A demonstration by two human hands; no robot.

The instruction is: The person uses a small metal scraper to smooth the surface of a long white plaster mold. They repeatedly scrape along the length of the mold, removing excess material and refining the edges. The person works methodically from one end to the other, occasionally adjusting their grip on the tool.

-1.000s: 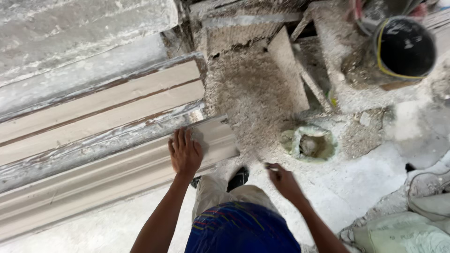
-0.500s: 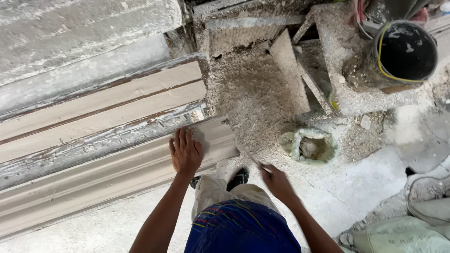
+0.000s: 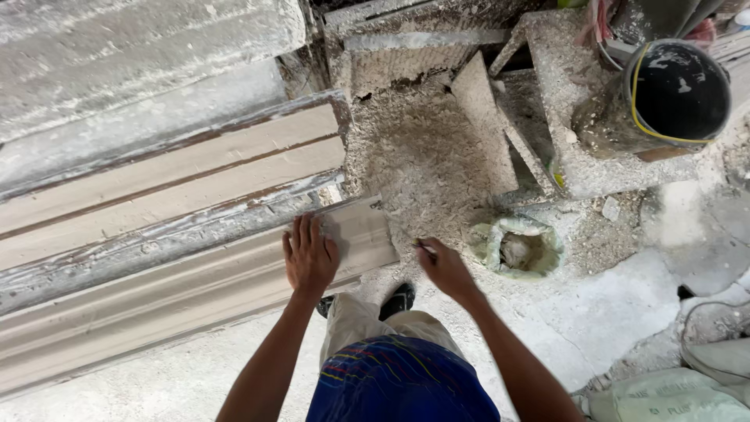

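Note:
My left hand (image 3: 309,256) lies flat, fingers together, on the near end of a long pale moulded strip (image 3: 172,301) that runs off to the left. My right hand (image 3: 442,267) hovers just right of that end, fingers closed around a small thin dark tool whose tip pokes out toward the strip. Behind the strip lie two flat pale boards (image 3: 164,184) with a dark groove between them. A heap of sawdust and shavings (image 3: 414,164) sits right beyond both hands.
A dust-covered machine frame (image 3: 562,117) stands at the back right with a black round drum (image 3: 676,94) on it. An open sack of dust (image 3: 519,248) sits on the floor to the right. Filled sacks (image 3: 672,391) lie at the lower right. My shoe (image 3: 397,298) is below.
My right hand has moved up and to the left, closer to the end of the moulded strip. My left hand has stayed flat on the strip.

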